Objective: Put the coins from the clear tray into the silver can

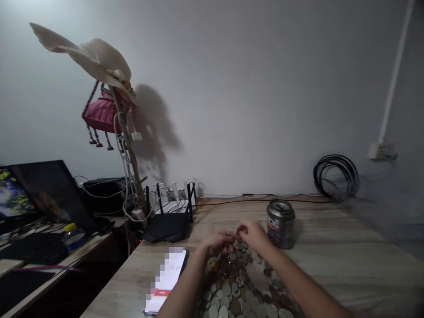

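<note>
A wide heap of coins (235,291), silver and copper-coloured, lies on the wooden table in front of me. At its far end my left hand (218,242) has its fingers curled, with coins at the fingertips. Close to it, my right hand (252,235) is bent inward with thumb and fingertips pinched together; what sits between them is too small to make out. The two hands are almost touching above the loose coins. Just right of my right hand stands a dark metal coin tin (281,225), upright, with a slot in its lid.
A phone (168,278) with a lit screen lies left of my left forearm. Behind it sit a black router (167,227) and white cabled devices. A coil of black cable (336,176) leans on the wall. On the left desk are a monitor (56,194) and a yellow-capped bottle (73,237).
</note>
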The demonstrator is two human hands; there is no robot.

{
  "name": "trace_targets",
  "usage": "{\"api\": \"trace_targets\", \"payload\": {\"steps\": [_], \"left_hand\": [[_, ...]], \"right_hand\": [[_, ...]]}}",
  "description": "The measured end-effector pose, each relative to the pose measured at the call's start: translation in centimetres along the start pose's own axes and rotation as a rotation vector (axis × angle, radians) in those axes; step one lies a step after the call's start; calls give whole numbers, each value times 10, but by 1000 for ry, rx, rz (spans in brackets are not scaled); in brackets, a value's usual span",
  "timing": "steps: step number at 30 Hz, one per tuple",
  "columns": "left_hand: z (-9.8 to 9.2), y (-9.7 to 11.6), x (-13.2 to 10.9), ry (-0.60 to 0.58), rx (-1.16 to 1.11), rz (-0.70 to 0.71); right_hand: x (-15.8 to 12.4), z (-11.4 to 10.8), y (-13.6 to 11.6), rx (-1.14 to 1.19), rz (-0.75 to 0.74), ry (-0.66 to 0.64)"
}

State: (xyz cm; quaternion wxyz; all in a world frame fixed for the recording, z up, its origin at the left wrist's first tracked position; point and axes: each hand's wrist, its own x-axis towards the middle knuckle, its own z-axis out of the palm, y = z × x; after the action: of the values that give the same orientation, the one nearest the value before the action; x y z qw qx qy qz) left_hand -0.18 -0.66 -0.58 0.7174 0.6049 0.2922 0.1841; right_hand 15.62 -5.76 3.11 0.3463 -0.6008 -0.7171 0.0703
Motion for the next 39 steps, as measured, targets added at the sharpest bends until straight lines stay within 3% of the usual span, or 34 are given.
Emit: {"api": "trace_targets", "payload": {"steps": [1, 4, 6, 9, 13, 22, 27, 39], "left_hand": [[0, 1, 0, 16, -17, -8], [0, 2, 1, 86, -75, -12], [0, 2, 2, 115, -94, 0], [1, 2, 3, 126, -93, 9], [2, 3, 2, 145, -82, 3], [6, 8, -2, 172, -68, -5], [6, 9, -4, 179, -56, 0], [2, 5, 1, 135, -74, 21]], "right_hand": [[2, -14, 2, -48, 12, 90], [6, -62, 19, -310, 60, 546], [7, -89, 39, -444, 210, 691], [10, -108, 68, -414, 371, 615], [17, -105, 85, -271, 367, 477], [17, -93, 67, -457, 240, 428], [12, -86, 57, -594, 308, 323], [3, -102, 80, -460, 136, 135]]}}
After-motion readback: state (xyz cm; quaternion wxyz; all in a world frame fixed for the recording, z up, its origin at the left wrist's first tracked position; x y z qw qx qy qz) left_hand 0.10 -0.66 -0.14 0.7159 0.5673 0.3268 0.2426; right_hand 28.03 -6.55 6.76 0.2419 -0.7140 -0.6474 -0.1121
